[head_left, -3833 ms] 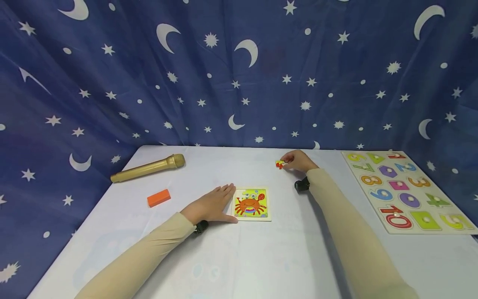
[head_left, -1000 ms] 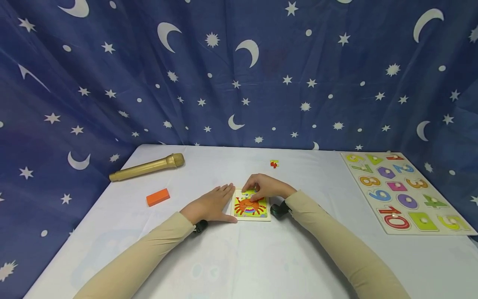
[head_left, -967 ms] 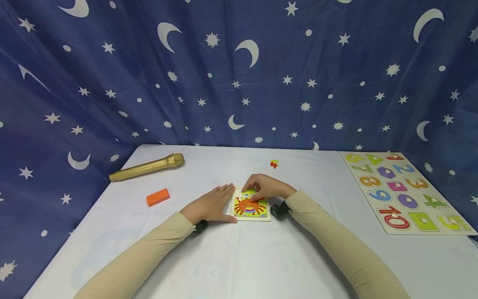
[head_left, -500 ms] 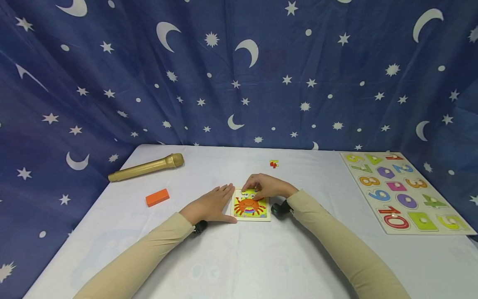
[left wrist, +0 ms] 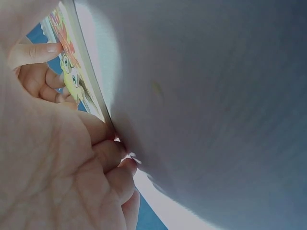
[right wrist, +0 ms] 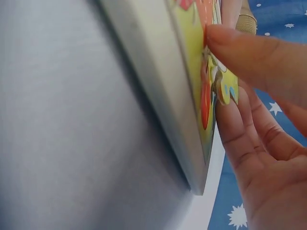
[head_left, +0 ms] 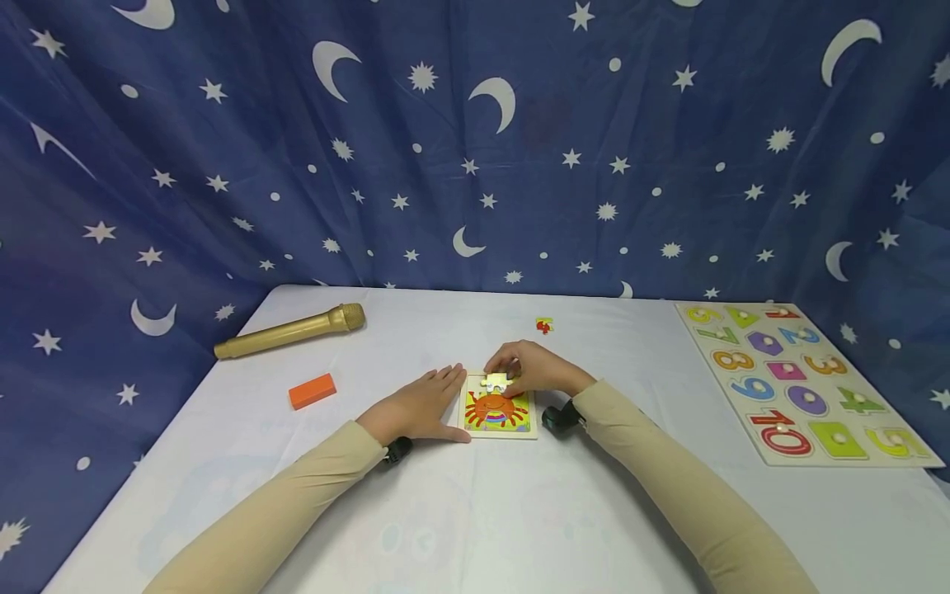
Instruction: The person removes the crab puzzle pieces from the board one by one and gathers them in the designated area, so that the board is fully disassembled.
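Note:
A small crab jigsaw board [head_left: 499, 436] with a pale wooden frame lies flat on the white table. My left hand [head_left: 419, 406] rests along its left edge, fingers stretched out and thumb near the lower corner. Over the top of the board, my right hand [head_left: 536, 367] pinches a yellow-green jigsaw piece [head_left: 495, 381] bearing the crab's eyes. This piece is tilted up out of the picture, its lower edge close to the crab's body. In the right wrist view the thumb [right wrist: 240, 48] and fingers stand on either side of the piece. Farther back lies a loose red-and-yellow jigsaw piece [head_left: 544, 326].
On the left are an orange block [head_left: 312, 391] and, behind it, a gold microphone [head_left: 293, 330]. A large number-and-shape peg board [head_left: 812, 388] lies at the right. Behind the table hangs a blue curtain [head_left: 475, 148] with moons and stars.
My right hand has come from the loose piece at the back to the board. Within the last half second it has tipped up the eye piece. My left hand has stayed in place.

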`<control>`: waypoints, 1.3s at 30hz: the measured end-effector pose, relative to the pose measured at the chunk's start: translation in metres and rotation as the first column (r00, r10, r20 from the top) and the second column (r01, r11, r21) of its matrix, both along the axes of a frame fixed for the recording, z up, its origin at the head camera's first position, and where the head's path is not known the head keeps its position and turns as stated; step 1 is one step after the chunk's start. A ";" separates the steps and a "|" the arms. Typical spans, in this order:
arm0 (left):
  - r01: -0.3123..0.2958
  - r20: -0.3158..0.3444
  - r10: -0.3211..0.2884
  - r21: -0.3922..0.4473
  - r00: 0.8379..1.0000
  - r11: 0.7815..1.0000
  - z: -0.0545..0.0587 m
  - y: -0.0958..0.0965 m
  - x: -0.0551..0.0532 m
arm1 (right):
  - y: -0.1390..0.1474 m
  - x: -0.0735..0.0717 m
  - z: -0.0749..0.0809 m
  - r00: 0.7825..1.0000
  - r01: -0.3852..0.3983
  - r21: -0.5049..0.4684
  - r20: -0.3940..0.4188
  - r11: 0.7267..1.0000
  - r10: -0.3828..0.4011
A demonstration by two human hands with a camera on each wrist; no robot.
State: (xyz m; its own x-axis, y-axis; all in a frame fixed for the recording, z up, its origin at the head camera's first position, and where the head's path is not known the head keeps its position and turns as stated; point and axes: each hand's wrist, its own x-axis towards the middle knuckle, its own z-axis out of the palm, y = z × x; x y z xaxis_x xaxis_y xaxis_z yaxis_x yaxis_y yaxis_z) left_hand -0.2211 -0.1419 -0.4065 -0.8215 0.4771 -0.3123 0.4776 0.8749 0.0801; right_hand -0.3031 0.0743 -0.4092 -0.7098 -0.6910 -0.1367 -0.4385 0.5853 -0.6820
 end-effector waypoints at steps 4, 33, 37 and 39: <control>0.000 -0.003 0.000 -0.003 1.000 1.000 -0.001 0.001 0.000 | 0.001 0.000 0.000 1.000 0.014 0.002 -0.006 1.000 -0.014; 0.001 -0.006 -0.001 -0.013 1.000 1.000 0.000 0.001 0.000 | 0.021 0.008 -0.001 0.991 0.134 -0.117 0.002 0.984 -0.134; 0.010 -0.018 -0.010 -0.005 1.000 1.000 0.000 0.000 0.001 | 0.036 0.012 0.004 0.990 0.135 -0.150 -0.024 0.979 -0.140; 0.018 -0.032 -0.019 -0.015 0.999 1.000 0.000 0.000 0.001 | 0.044 0.013 0.007 0.988 0.135 -0.156 -0.047 0.979 -0.144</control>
State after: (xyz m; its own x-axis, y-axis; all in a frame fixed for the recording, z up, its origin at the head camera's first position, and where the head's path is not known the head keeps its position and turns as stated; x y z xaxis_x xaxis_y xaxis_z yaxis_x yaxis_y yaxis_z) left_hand -0.2197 -0.1423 -0.4069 -0.8225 0.4877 -0.2928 0.4959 0.8669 0.0510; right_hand -0.2898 0.1184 -0.4026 -0.8042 -0.5943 0.0061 -0.4010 0.5350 -0.7436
